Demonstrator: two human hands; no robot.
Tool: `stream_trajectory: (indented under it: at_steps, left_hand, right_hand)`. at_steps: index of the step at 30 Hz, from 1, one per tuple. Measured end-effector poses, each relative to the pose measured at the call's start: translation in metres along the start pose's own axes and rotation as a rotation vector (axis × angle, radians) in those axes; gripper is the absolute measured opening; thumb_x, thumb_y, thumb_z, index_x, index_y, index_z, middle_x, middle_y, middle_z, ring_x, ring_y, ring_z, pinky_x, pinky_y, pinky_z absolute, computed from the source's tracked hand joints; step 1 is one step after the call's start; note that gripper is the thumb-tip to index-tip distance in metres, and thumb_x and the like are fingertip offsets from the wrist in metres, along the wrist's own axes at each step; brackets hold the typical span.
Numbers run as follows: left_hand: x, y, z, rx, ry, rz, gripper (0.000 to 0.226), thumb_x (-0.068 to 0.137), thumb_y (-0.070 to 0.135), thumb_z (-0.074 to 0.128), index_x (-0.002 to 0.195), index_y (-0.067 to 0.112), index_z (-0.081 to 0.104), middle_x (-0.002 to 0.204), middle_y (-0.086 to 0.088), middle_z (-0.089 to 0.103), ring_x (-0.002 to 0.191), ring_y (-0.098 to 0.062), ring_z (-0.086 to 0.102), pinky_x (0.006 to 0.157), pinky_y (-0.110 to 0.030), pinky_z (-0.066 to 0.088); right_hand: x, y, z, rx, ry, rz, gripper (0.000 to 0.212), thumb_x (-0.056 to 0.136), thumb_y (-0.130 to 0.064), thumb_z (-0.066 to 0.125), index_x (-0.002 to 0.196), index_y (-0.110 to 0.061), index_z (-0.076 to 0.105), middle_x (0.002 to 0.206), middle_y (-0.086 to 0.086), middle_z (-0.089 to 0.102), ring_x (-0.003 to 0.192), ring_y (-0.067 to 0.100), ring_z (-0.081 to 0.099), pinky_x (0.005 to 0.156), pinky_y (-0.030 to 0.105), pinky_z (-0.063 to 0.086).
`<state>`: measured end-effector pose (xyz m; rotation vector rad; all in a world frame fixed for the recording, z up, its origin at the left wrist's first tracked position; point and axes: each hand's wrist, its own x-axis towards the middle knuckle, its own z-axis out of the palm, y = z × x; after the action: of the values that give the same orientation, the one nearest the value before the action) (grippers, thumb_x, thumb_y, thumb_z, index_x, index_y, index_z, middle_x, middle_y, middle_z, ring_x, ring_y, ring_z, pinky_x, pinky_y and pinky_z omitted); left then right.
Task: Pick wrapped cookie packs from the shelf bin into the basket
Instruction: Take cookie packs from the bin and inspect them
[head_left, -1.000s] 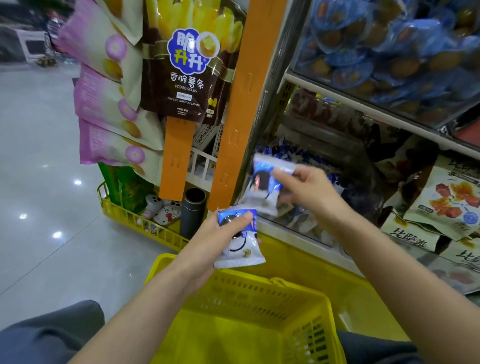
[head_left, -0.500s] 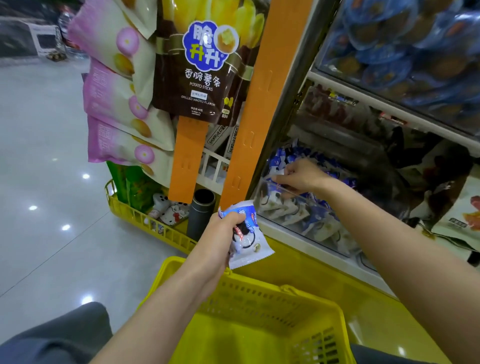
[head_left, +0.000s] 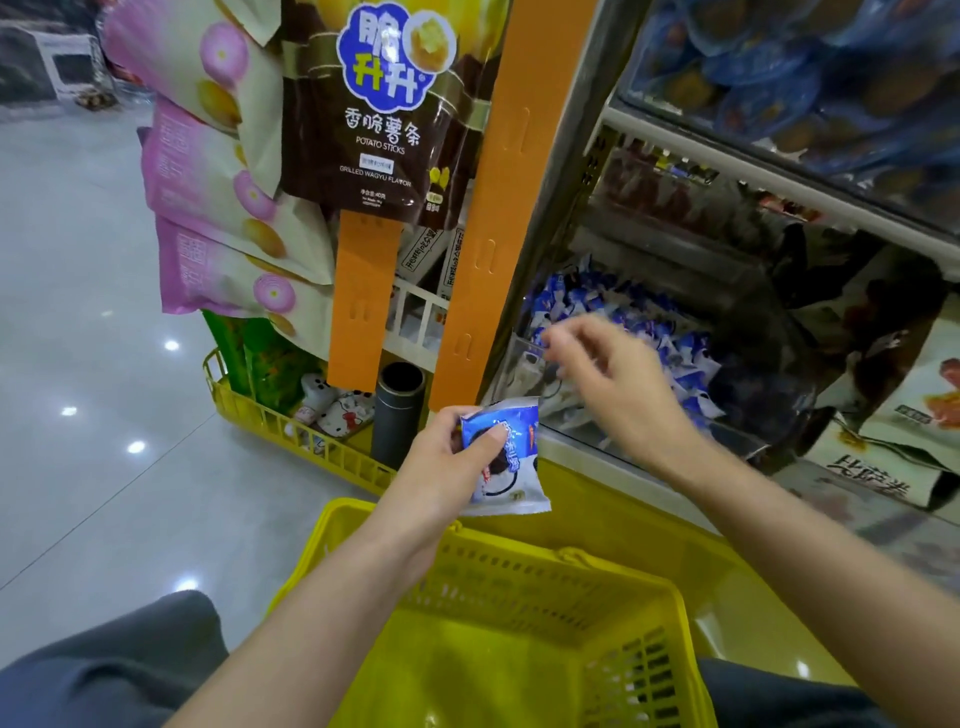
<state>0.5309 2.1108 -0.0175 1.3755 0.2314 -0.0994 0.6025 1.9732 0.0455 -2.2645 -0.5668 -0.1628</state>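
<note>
Left hand (head_left: 441, 467) pinched a cookie pack (head_left: 511, 462) upright just above the basket (head_left: 519, 587), at its far rim; right hand (head_left: 613, 384) hovered beyond, loose-fingered, empty.

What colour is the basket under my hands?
Bright yellow basket, clearest in the head view.

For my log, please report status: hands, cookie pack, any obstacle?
Left hand grips cookie pack above basket. Right hand hovers over shelf bin. Nothing blocks.
</note>
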Motion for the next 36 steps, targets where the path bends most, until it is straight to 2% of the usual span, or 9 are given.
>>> stream_trajectory:
  at_steps: [2, 5, 10, 15, 19, 24, 27, 31, 36]
  left_hand:
    - [-0.002, -0.003, 0.004, -0.001, -0.014, -0.004, 0.023, 0.093, 0.023, 0.053, 0.116, 0.018, 0.051, 0.102, -0.006, 0.066, 0.076, -0.007, 0.063, 0.054, -0.014, 0.046]
    - [-0.006, -0.011, 0.011, 0.045, -0.063, -0.002, 0.018, 0.093, 0.019, 0.054, 0.110, 0.016, 0.051, 0.095, -0.006, 0.064, 0.076, -0.010, 0.057, 0.058, -0.018, 0.043]
    - [-0.008, -0.021, 0.024, 0.202, -0.099, 0.099, 0.015, 0.087, 0.002, 0.059, 0.097, 0.012, 0.054, 0.092, -0.011, 0.060, 0.074, -0.013, 0.058, 0.062, -0.019, 0.049]
    - [-0.010, -0.029, 0.031, 0.192, -0.078, 0.060, 0.019, 0.093, 0.017, 0.052, 0.075, 0.014, 0.057, 0.078, -0.008, 0.060, 0.066, -0.010, 0.057, 0.060, -0.025, 0.048]
    - [-0.006, -0.035, 0.031, 0.244, -0.032, 0.059, 0.026, 0.095, 0.018, 0.048, 0.073, 0.006, 0.051, 0.074, -0.014, 0.046, 0.075, -0.021, 0.048, 0.069, -0.041, 0.045]
    - [-0.005, -0.039, 0.032, 0.252, -0.058, 0.058, 0.023, 0.095, 0.020, 0.046, 0.075, 0.008, 0.050, 0.073, -0.012, 0.049, 0.072, -0.016, 0.051, 0.067, -0.029, 0.042]
    - [-0.004, -0.037, 0.032, 0.222, -0.058, 0.047, 0.010, 0.091, 0.019, 0.054, 0.093, 0.009, 0.056, 0.088, -0.009, 0.062, 0.075, -0.009, 0.057, 0.068, -0.021, 0.045]
    - [-0.005, -0.038, 0.030, 0.142, -0.098, -0.016, 0.029, 0.084, 0.004, 0.063, 0.110, 0.007, 0.051, 0.100, -0.009, 0.065, 0.073, -0.010, 0.063, 0.060, -0.023, 0.052]
    - [0.000, -0.038, 0.022, 0.086, 0.091, 0.120, 0.008, 0.086, 0.010, 0.061, 0.094, 0.011, 0.062, 0.086, -0.003, 0.069, 0.073, -0.012, 0.064, 0.061, -0.018, 0.054]
  right_hand:
    - [-0.025, 0.002, 0.006, 0.052, -0.159, 0.055, 0.017, 0.091, -0.032, 0.052, 0.093, -0.021, 0.065, 0.078, -0.012, 0.062, 0.069, -0.006, 0.054, 0.061, 0.009, 0.042]
    - [-0.045, 0.015, 0.011, 0.171, -0.195, 0.159, 0.009, 0.087, -0.018, 0.061, 0.089, -0.012, 0.068, 0.083, 0.007, 0.069, 0.073, 0.012, 0.061, 0.068, 0.031, 0.051]
    - [-0.067, 0.036, 0.012, 0.371, -0.205, 0.270, 0.012, 0.087, -0.008, 0.060, 0.079, -0.016, 0.064, 0.072, 0.004, 0.064, 0.059, 0.001, 0.056, 0.050, 0.016, 0.047]
    - [-0.081, 0.050, 0.016, 0.450, -0.190, 0.332, 0.018, 0.087, -0.011, 0.061, 0.073, -0.020, 0.065, 0.057, -0.007, 0.062, 0.048, -0.002, 0.052, 0.045, 0.013, 0.043]
    - [-0.084, 0.053, 0.020, 0.188, -0.144, 0.128, 0.008, 0.081, -0.016, 0.069, 0.077, -0.022, 0.067, 0.067, -0.011, 0.063, 0.062, 0.001, 0.056, 0.058, 0.016, 0.047]
    - [-0.087, 0.056, 0.020, -0.074, -0.069, -0.100, 0.006, 0.082, -0.025, 0.069, 0.083, -0.020, 0.069, 0.075, -0.013, 0.063, 0.073, 0.002, 0.058, 0.063, 0.013, 0.042]
    - [-0.087, 0.058, 0.021, 0.157, 0.012, 0.102, 0.010, 0.083, -0.016, 0.067, 0.076, -0.022, 0.066, 0.069, -0.012, 0.064, 0.065, -0.001, 0.058, 0.062, 0.012, 0.045]
    - [-0.082, 0.060, 0.014, 0.593, 0.126, 0.451, 0.013, 0.090, -0.006, 0.056, 0.078, -0.011, 0.059, 0.073, 0.004, 0.063, 0.058, 0.001, 0.060, 0.053, 0.017, 0.052]
    - [-0.089, 0.058, 0.015, 0.772, -0.121, 0.653, 0.012, 0.089, 0.003, 0.053, 0.098, -0.003, 0.047, 0.084, 0.018, 0.059, 0.055, 0.007, 0.060, 0.055, 0.018, 0.055]
